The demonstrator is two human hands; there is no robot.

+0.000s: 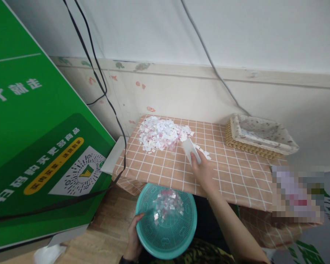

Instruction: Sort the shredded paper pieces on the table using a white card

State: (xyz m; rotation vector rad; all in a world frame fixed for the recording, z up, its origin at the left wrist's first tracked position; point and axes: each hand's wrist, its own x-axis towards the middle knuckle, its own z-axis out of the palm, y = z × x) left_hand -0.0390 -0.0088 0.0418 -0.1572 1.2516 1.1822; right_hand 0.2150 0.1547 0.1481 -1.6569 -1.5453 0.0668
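My left hand (134, 234) grips the left rim of a round teal plastic colander (165, 242) below the table's front edge. Inside lie small shiny squares (169, 205), partly see-through, with some pink among them. Over the table, my right hand (202, 165) is closed on a flat white card (191, 151). The card is tilted, its far end near the right side of a heap of small white and pinkish paper-like pieces (159, 134). A few more white pieces (202, 151) lie just beyond my right fingers, partly hidden by the hand.
A checked brown cloth covers the table (165, 168), set against the wall. A cloth-lined wicker basket (253, 148) stands at its back right. Left is a large green cabinet (44, 121) with a black cable (118, 121) hanging before it. A blurred-out patch covers the table's right end.
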